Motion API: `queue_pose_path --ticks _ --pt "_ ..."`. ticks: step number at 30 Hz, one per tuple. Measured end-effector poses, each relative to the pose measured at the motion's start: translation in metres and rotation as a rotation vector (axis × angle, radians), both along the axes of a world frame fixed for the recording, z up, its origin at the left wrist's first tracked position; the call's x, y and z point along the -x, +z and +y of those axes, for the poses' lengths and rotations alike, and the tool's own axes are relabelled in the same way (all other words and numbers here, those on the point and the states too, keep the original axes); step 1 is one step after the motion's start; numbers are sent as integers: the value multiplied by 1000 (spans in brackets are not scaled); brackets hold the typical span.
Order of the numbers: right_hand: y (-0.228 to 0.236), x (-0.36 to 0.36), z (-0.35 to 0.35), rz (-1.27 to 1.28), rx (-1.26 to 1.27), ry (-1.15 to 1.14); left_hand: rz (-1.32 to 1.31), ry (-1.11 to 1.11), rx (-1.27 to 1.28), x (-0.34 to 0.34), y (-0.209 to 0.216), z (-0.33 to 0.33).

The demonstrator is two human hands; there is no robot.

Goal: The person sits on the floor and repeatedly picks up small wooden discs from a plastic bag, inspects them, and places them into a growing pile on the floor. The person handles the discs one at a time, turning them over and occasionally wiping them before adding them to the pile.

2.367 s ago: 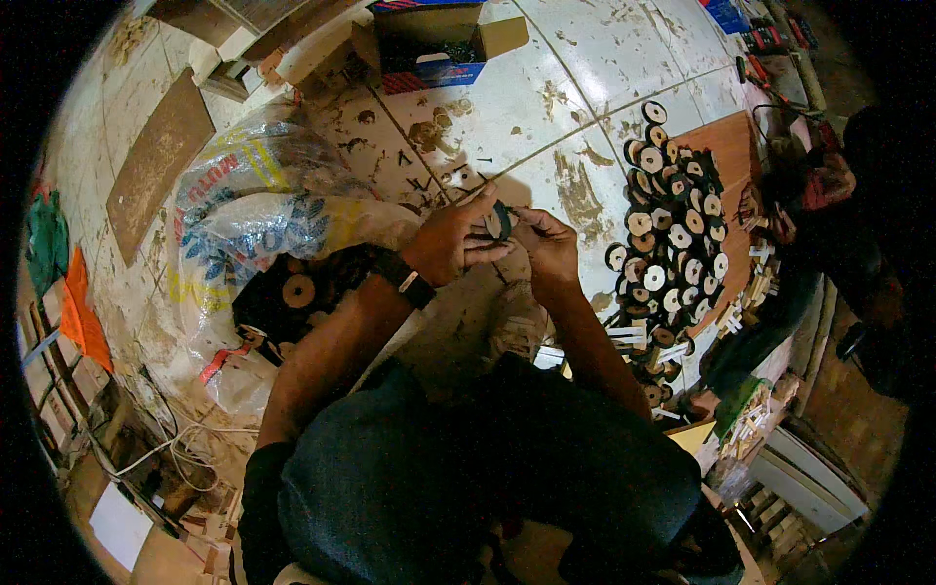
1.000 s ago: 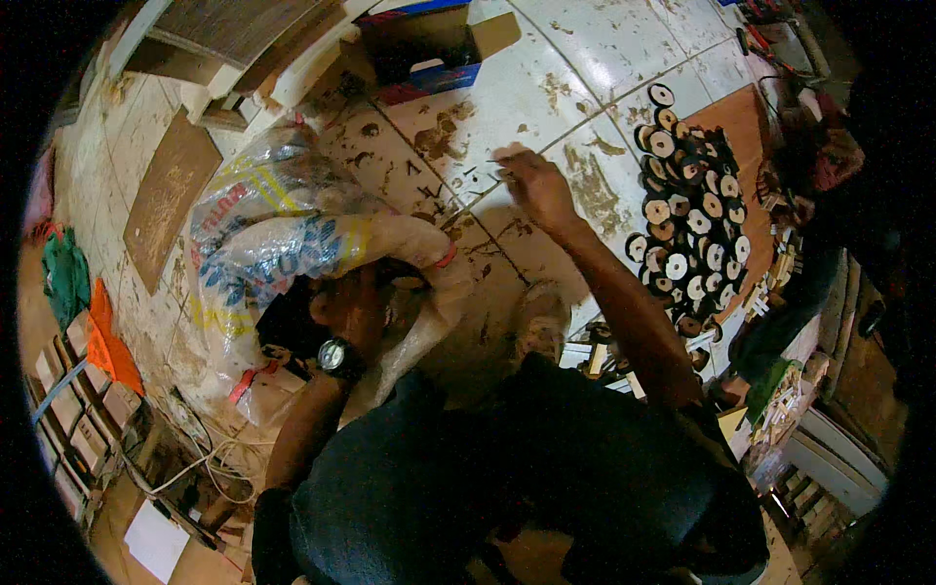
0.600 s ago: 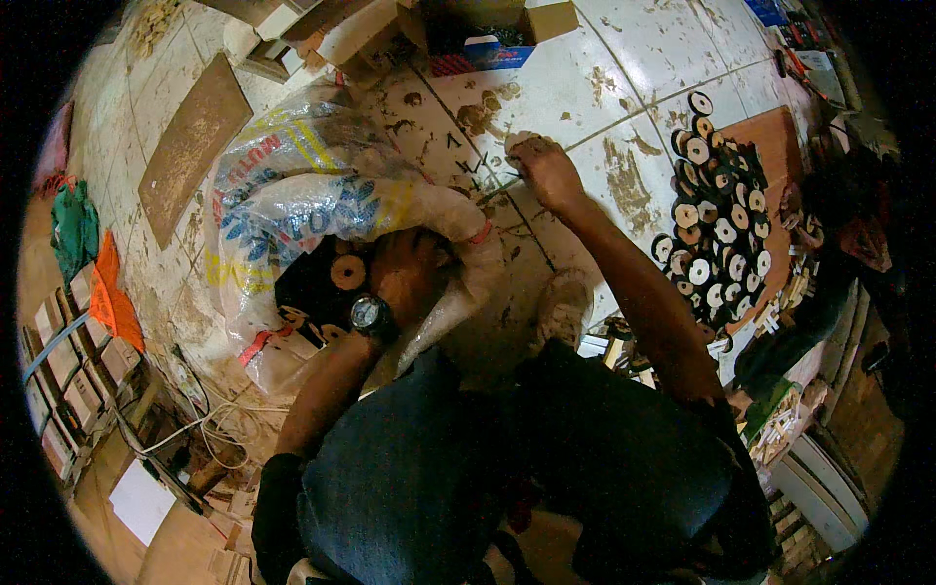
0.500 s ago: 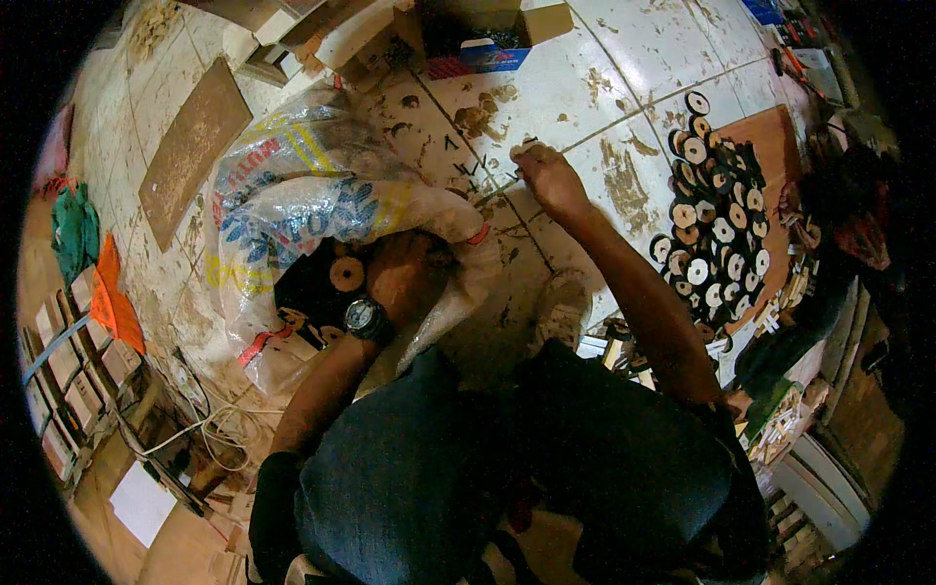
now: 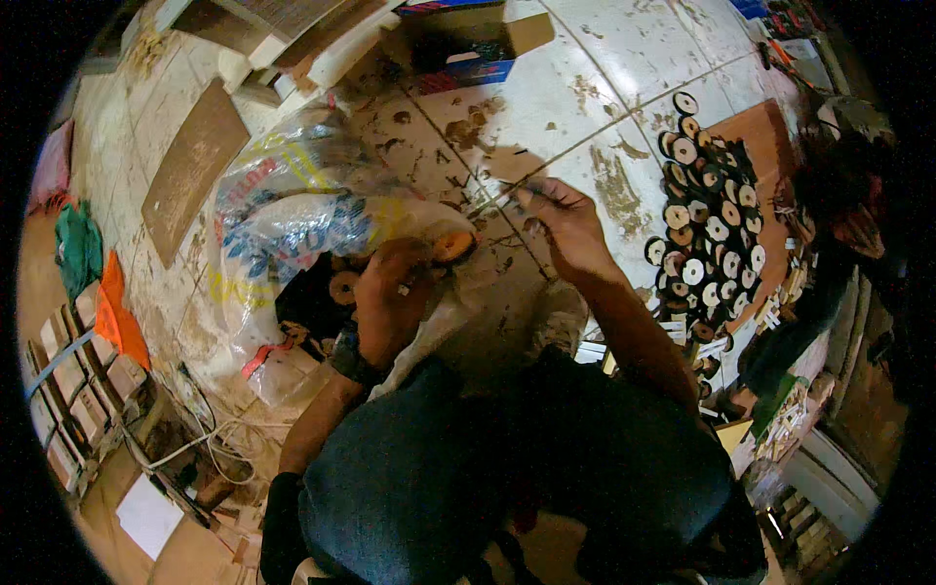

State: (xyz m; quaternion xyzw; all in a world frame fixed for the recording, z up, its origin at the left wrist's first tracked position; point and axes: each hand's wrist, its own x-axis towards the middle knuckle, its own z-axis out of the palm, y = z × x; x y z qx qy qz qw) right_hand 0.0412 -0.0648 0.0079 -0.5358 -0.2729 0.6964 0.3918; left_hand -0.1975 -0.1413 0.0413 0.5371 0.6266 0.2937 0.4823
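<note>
Over the right rim of a translucent woven sack (image 5: pixel 292 229), a tan-faced disc (image 5: pixel 453 244) with a dark edge and a central hole is showing at the fingertips of the left hand (image 5: pixel 393 292), which is grasping it by its near-left edge; a dark-strapped wristwatch (image 5: pixel 349 358) is circling that wrist; the right hand (image 5: pixel 570 226) is hovering above the tiled floor (image 5: pixel 614 49), near the disc, its fingers curling toward the thumb; whether it is pinching something small, I cannot tell.

Inside the sack's open mouth, more dark discs are lying, one of them turning a brown holed face (image 5: pixel 334 285) upward just beside the left hand; a red strip (image 5: pixel 265 361) is crossing the sack's near-left corner.

On the floor's surface, beyond the sack's right edge, small dark screw-like pieces (image 5: pixel 522 152) are lying among brown smudges; farther right, a heap of holed discs (image 5: pixel 717 228) is covering the left edge of a reddish-brown board (image 5: pixel 770 146); pale strips (image 5: pixel 775 317) are lying by the board's near edge.

Past the sack's far edge, an open blue-and-red cardboard box (image 5: pixel 487 73) is standing with a flap folding out rightward; off the sack's left edge, a flat brown panel (image 5: pixel 195 171) is lying; farther left, an orange cloth (image 5: pixel 117 317) is lying beside a green one (image 5: pixel 78 242); a pale cable (image 5: pixel 229 439) is looping beyond the sack's near-left corner.
</note>
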Motion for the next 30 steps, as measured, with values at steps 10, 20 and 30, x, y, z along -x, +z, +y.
queue_pose_path --ticks 10,20,30 --pt "51 11 -10 -96 -189 199 356 -483 -770 -13 -6 32" --pt "38 6 -18 -302 -387 303 338 -576 -681 -20 -4 35" --pt "-14 -142 23 -784 -312 63 481 -614 -664 -15 -23 17"
